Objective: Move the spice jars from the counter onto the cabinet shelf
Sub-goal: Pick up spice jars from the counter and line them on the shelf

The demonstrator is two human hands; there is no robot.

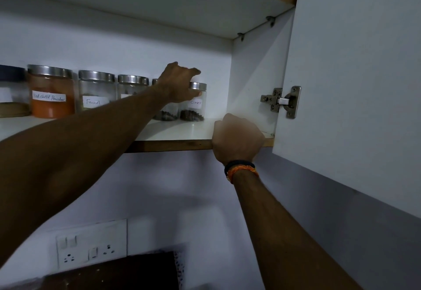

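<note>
While the left hand grasps the cloves jar near its lid, the jar stands upright on the shelf, rightmost in a row of jars; the right hand clasps the shelf's front edge.

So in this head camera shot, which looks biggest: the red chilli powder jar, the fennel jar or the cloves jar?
Largest to smallest as they appear:
1. Red chilli powder jar
2. Fennel jar
3. Cloves jar, partly covered by the left hand

The wide-angle lens may account for some of the difference, so true sizes are unsure.
</note>
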